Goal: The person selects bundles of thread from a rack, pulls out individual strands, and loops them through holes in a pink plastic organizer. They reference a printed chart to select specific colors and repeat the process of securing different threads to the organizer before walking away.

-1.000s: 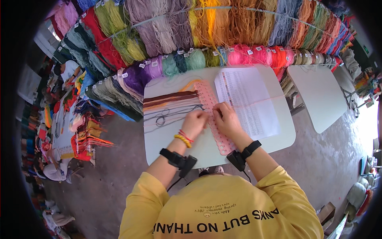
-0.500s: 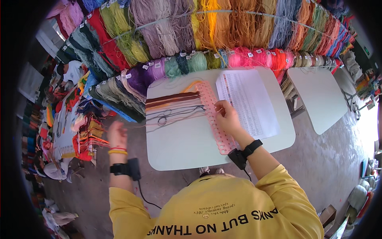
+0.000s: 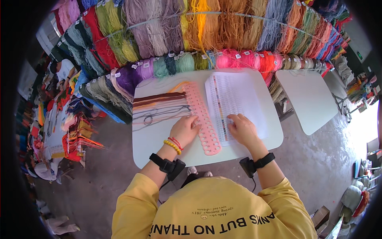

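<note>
You have 1 view: a fisheye camera on your head, looking steeply down, close over the desk (image 3: 159, 139), yarn wall (image 3: 207, 32) facing you.

- Location type: a thread or yarn workshop, possibly with a storeroom function; the fisheye rim blurs the outer areas.
- Stock: hanging skeins of thread (image 3: 207, 28) in many colours fill the wall in dense rows, and each bundle of the lower row (image 3: 171, 65) carries a small white tag.
- Work surface: a white table (image 3: 159, 139) stands against the stock and carries a pink thread organiser card with punched holes (image 3: 201, 115), sorted thread lengths (image 3: 159, 105) and a printed colour chart (image 3: 234, 99).
- Secondary surface: a second white table (image 3: 308, 97) stands to the right.
- Floor: bare grey concrete (image 3: 318, 159).
- Left side: further bundled threads (image 3: 77, 133) lie stacked in piles.
</note>
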The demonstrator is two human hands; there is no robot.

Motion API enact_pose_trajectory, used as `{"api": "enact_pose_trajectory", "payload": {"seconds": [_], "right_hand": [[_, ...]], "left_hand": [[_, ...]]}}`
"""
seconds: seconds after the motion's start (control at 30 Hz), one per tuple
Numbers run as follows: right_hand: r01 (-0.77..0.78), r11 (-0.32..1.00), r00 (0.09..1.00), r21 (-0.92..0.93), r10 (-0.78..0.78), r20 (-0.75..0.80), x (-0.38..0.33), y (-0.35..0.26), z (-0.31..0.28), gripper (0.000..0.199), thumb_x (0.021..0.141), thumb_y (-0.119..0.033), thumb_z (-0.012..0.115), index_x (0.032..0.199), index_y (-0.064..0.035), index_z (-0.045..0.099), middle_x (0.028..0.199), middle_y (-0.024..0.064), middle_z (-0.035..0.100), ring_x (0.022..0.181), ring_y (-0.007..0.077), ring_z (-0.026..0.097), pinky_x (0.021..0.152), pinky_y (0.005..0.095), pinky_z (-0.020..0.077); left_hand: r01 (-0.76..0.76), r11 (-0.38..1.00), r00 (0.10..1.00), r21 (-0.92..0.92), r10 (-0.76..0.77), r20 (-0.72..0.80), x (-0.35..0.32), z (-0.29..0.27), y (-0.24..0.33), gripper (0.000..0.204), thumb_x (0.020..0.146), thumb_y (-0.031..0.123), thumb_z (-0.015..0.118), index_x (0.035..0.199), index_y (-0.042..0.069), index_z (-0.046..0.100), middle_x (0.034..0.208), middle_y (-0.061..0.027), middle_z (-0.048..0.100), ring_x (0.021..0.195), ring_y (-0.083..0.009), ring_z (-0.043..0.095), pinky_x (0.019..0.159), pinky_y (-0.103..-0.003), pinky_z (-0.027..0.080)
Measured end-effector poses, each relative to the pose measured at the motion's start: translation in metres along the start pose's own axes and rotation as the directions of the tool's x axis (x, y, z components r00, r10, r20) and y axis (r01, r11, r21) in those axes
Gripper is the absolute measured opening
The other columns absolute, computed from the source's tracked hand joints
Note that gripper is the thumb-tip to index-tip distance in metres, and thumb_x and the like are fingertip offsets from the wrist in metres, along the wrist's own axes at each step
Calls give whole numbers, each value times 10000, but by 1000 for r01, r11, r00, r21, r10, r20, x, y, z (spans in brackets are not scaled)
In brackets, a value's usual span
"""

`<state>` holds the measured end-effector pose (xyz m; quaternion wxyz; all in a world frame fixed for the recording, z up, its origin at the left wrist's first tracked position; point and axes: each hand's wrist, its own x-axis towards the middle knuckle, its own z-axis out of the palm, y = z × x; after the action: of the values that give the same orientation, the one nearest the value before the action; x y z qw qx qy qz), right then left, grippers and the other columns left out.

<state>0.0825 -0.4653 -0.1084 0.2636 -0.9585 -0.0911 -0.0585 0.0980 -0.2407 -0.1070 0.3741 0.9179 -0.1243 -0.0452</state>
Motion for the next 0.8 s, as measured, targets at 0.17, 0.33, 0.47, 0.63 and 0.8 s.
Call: {"api": "enact_pose_trajectory", "payload": {"seconds": [0.17,0.33,0.47,0.63,0.8], "right_hand": [[13,996,998,-83,-8,61,0,-6,-4,327,733,-274,559,1028,-136,540,852,112,551,780,291,562,680,387,457],[53,983,993,-178,-32,116,3,-7,-4,467,722,-369,574,1130,-164,476,855,125,550,785,292,569,679,391,463],[37,980,982,-195,0,188,10,-13,-13,514,719,-379,575,1169,-171,437,848,129,555,771,297,576,668,395,467],[5,976,963,-220,55,265,19,-11,-12,612,703,-416,575,1213,-140,379,859,149,586,770,304,586,664,401,466],[-14,979,948,-205,78,308,25,-11,-11,675,700,-426,574,1240,-100,332,843,166,601,772,305,591,667,403,464]], "left_hand": [[-68,959,994,276,90,-65,-9,9,4,457,698,298,609,1076,56,524,860,-124,495,827,-279,501,684,-354,423],[-69,903,989,424,117,-87,-14,10,9,489,689,323,615,1091,62,517,983,-98,484,929,-268,456,744,-381,381],[-94,853,980,514,171,-103,-16,12,12,491,688,330,610,1100,83,512,1068,-75,463,1001,-241,412,804,-398,328],[-141,843,970,520,222,-97,-15,12,6,477,693,324,598,1102,95,510,1106,-78,448,1045,-249,392,837,-398,310],[-179,852,971,492,233,-50,-8,7,0,469,694,306,591,1107,101,505,1156,-79,423,1095,-250,357,875,-410,284]]}}
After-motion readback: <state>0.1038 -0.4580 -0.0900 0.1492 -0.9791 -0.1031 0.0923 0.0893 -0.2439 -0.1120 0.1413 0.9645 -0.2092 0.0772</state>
